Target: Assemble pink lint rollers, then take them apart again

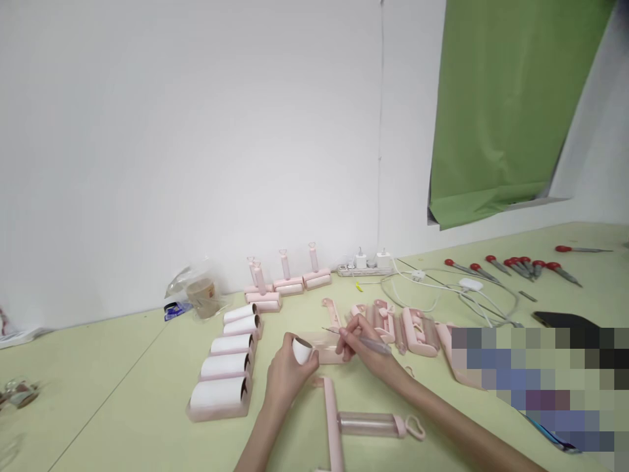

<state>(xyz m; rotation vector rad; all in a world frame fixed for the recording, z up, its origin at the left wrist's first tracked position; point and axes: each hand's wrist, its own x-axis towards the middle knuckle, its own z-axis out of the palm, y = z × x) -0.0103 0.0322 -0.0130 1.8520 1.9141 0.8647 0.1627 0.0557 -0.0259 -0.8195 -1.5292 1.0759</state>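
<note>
My left hand (289, 370) is closed around a white paper roll (301, 351), whose dark open end faces up. In my right hand (361, 341), a slim pointed tool with a grey handle (376, 345) is pinched, its thin tip aimed left just beyond the roll. A pale pink translucent cover (327, 347) lies between and behind the hands. Below them on the table is a pink lint roller frame (333, 419) with a clear handle (368, 424) and a ring at its end. Left of my left hand, several white rolls (219, 394) lie in pink translucent covers.
Assembled pink lint rollers (287, 285) stand near the wall. More pink roller parts (420, 331) lie right of my right hand. Behind are a power strip (366, 269) and white cables (432, 282). Several red-ended grey tools (528, 265) lie far right; a bagged cup (202, 297) stands left.
</note>
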